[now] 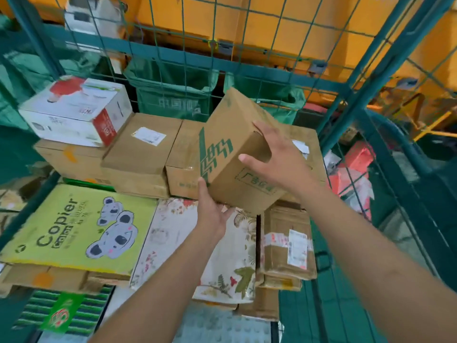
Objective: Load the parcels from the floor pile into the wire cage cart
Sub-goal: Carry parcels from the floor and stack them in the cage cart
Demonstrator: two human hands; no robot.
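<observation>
- We hold a brown box [237,154] tilted in mid-frame, above the parcels stacked inside the cage [385,58]
- Our left hand [212,214] cups its lower corner from beneath, thumb up along the printed face, fingers curled under
- Our right hand [279,154] lies spread over the upper right side, fingers straight, pressing rather than gripping
- The box looks like stiff corrugated card and, we judge, fairly light, since one hand under a corner carries it; contents unknown, so we treat it as fragile
- The card seems dry and not slippery; best hold is at opposite faces near the corners
- A free spot seems to lie on the brown boxes [146,144] at the back, right of the white box [74,112]
</observation>
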